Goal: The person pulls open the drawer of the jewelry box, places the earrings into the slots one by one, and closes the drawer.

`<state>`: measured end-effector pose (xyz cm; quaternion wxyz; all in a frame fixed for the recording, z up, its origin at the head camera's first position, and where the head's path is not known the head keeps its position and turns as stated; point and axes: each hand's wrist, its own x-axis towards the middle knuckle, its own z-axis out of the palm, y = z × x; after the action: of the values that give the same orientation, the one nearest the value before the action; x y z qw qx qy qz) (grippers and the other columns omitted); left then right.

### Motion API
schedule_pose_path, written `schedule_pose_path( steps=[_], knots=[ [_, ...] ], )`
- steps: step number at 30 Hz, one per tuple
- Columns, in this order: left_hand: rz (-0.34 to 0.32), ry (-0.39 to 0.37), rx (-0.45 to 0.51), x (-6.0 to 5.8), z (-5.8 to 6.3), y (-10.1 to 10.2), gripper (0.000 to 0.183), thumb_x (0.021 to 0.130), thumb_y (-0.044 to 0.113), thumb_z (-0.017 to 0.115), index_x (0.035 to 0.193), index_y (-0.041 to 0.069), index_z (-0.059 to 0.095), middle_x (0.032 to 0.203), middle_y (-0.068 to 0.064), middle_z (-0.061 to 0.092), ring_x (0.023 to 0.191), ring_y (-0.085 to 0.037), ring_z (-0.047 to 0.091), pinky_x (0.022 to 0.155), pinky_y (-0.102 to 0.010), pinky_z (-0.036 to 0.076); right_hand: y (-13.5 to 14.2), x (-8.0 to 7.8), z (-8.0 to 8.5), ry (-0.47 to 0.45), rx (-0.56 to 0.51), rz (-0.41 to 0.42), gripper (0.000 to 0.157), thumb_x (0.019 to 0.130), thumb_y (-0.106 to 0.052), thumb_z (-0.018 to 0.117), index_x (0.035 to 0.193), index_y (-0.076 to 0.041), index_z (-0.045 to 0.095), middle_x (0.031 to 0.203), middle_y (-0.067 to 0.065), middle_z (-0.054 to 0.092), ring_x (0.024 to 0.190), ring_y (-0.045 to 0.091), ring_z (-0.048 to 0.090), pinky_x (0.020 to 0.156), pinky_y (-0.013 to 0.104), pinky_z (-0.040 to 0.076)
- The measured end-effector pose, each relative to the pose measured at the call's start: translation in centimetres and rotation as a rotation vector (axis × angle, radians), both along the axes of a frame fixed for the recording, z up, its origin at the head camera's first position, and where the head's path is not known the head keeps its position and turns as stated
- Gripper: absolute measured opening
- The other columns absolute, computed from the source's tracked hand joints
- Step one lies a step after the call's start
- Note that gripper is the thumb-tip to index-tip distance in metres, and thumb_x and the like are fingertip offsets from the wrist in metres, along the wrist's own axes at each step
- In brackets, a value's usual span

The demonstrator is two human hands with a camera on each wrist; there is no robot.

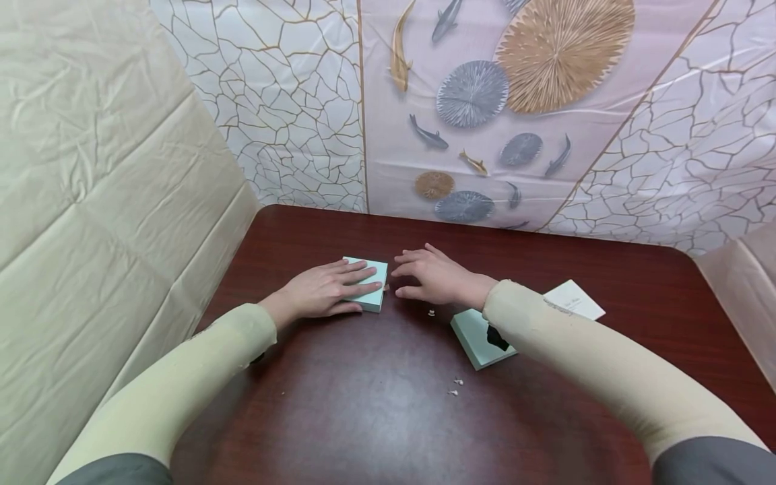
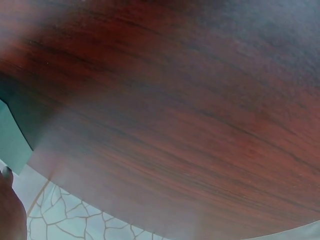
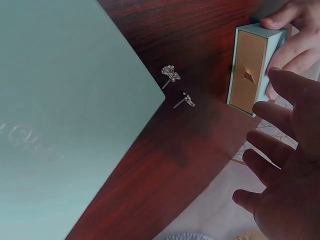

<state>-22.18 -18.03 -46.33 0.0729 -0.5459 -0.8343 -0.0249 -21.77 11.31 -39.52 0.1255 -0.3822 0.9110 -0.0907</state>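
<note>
Mint box (image 1: 380, 274), tan face (image 3: 248, 61) pointing right, face's long axis running near-to-far.

Soft, bright light in the head view, with a pale glare on the near middle of the dark-red table (image 1: 364, 397). The left wrist view is dimmer, hazy and blurred, crossed by shadow; in the right wrist view, the right hand (image 3: 295, 185) is darkly shaded

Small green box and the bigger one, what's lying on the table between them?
Two earrings lie on the table there, seen clearly in the right wrist view.
</note>
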Motion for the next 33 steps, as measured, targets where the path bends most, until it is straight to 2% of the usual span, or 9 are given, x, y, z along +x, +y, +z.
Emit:
schedule_pose_path(
  steps=[6, 16, 23, 29, 33],
  knots=[
    [0.009, 0.010, -0.013, 0.1, 0.1, -0.1, 0.059, 0.107, 0.043, 0.065, 0.160, 0.019, 0.054, 0.164, -0.014, 0.049, 0.153, -0.033, 0.045, 0.123, -0.053, 0.040, -0.7, -0.5, -0.7, -0.016, -0.031, -0.030, 0.034, 0.104, -0.031, 0.072, 0.131, -0.010, 0.076, 0.158, 0.018, 0.055, 0.155, 0.037, 0.041, 0.126, 0.070, 0.019],
    [0.015, 0.008, 0.002, 0.2, 0.0, -0.6, 0.059, 0.107, 0.041, 0.066, 0.159, 0.017, 0.054, 0.163, -0.015, 0.050, 0.152, -0.034, 0.047, 0.122, -0.053, 0.041, -1.6, -1.1, -2.1, -0.021, -0.072, -0.085, 0.028, 0.103, -0.030, 0.073, 0.124, -0.012, 0.079, 0.158, 0.018, 0.055, 0.157, 0.037, 0.038, 0.126, 0.071, 0.017],
    [0.023, -0.002, 0.008, 0.2, -0.1, -0.6, 0.059, 0.106, 0.041, 0.067, 0.159, 0.018, 0.055, 0.163, -0.015, 0.050, 0.152, -0.034, 0.046, 0.122, -0.054, 0.040, -2.3, -1.3, -2.6, -0.034, -0.099, -0.120, 0.024, 0.102, -0.030, 0.075, 0.118, -0.013, 0.081, 0.155, 0.017, 0.058, 0.156, 0.036, 0.039, 0.127, 0.070, 0.017],
    [0.015, 0.019, 0.019, 0.1, -0.1, -0.7, 0.060, 0.105, 0.041, 0.069, 0.158, 0.016, 0.056, 0.162, -0.016, 0.051, 0.151, -0.034, 0.047, 0.121, -0.055, 0.042, -2.8, -1.4, -2.6, -0.032, -0.104, -0.141, 0.023, 0.102, -0.030, 0.075, 0.115, -0.013, 0.081, 0.153, 0.016, 0.060, 0.155, 0.035, 0.041, 0.128, 0.068, 0.017],
    [0.012, 0.019, 0.028, 0.2, 0.0, -0.7, 0.060, 0.104, 0.040, 0.070, 0.158, 0.016, 0.056, 0.162, -0.016, 0.052, 0.151, -0.034, 0.048, 0.120, -0.055, 0.042, -2.8, -1.6, -2.9, -0.017, -0.108, -0.162, 0.018, 0.101, -0.031, 0.077, 0.108, -0.014, 0.081, 0.152, 0.014, 0.061, 0.154, 0.034, 0.042, 0.128, 0.069, 0.016]
  ],
)
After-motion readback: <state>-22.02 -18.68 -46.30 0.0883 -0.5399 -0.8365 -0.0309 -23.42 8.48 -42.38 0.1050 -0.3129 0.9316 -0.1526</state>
